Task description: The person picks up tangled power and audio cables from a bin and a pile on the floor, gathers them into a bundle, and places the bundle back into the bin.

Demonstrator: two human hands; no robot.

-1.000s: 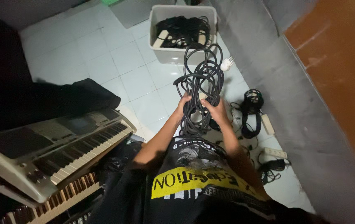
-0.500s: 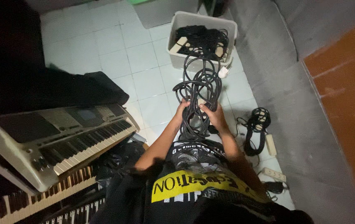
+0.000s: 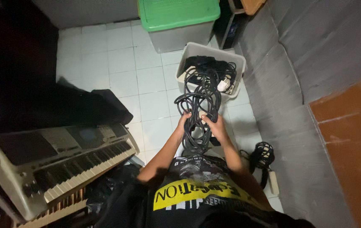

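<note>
Nearest, at the left, a keyboard (image 3: pixel 58 162) is seen, tilted. Just ahead, a bundle of black cables (image 3: pixel 198 114) is held up w/ both hands over the white tile floor (image 3: pixel 123 63). It is gripped by the left hand (image 3: pixel 183 121) and the right hand (image 3: pixel 215 125), fingers curled round the loops. A coiled black cord (image 3: pixel 259 157) lies on the floor at the right. Farther off, a grey bin (image 3: pixel 211 67) w/ more cables is seen, then a box w/ a green lid (image 3: pixel 177 14).
</note>
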